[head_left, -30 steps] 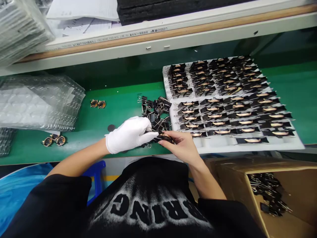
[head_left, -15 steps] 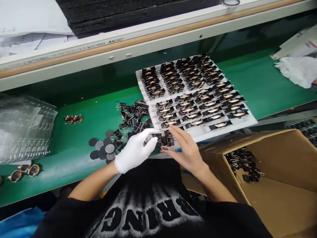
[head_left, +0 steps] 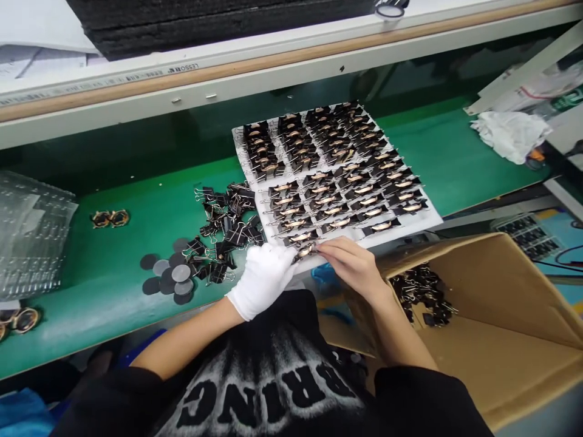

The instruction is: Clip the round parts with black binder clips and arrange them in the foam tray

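My left hand (head_left: 266, 276), in a white glove, is closed on the left end of a gold-rimmed piece clamped in black binder clips (head_left: 304, 250). The bare fingers of my right hand (head_left: 353, 267) pinch the same piece at its right end. Both hands are at the near edge of a white foam tray (head_left: 350, 234), where similar clipped pieces (head_left: 328, 199) stand in rows. Left of the tray lies a heap of loose binder clips (head_left: 234, 221). Dark round discs (head_left: 167, 279) are spread beside that heap. My fingers partly cover the held piece.
An open cardboard box (head_left: 501, 346) with binder clips (head_left: 421, 291) inside stands at the right, below the green table (head_left: 104, 273). Clear plastic trays (head_left: 31, 237) are stacked at the left, near two joined gold-rimmed round parts (head_left: 110, 218). A shelf edge (head_left: 255, 82) runs along the back.
My hands have brought the clipped piece onto the tray's near edge, and the fingers have closed in at its two ends. The view has shifted to the right.
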`<state>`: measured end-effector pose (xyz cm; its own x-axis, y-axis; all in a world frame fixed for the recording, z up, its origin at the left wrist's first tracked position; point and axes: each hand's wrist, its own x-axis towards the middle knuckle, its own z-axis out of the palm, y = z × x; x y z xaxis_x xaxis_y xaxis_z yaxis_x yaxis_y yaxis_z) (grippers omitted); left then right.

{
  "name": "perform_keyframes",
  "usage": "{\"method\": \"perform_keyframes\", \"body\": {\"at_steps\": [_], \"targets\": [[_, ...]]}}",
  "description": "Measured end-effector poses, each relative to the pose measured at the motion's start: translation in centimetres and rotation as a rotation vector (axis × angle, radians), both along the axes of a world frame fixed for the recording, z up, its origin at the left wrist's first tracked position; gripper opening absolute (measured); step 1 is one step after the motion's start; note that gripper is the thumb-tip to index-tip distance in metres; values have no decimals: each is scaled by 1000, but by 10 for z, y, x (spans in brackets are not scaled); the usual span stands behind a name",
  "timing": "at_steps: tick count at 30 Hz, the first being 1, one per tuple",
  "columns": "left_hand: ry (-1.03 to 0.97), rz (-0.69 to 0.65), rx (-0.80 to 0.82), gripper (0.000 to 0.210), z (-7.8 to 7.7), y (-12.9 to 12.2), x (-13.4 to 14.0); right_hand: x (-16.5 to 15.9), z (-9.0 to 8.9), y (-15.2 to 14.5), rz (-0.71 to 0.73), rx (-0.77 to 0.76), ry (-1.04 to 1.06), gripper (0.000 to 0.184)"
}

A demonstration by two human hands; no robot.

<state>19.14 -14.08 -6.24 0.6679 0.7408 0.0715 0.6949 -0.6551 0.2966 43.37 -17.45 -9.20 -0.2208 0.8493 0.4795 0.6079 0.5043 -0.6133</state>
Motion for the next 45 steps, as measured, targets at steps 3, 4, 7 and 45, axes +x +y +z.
{"method": "perform_keyframes", "body": {"at_steps": [3, 4, 7, 45], "targets": [[81, -12, 18, 24, 3, -2, 2, 4, -2, -1, -17, 56, -88, 23], [86, -15, 32, 24, 2, -2, 3, 5, -3, -2, -23, 66, -110, 23], [65, 2, 81, 24, -6, -4, 7, 7, -4, -5, -18, 42, -135, 25], [108, 346, -232, 43, -7, 36, -318, -281, 7, 42, 510, 88, -52, 20]]}}
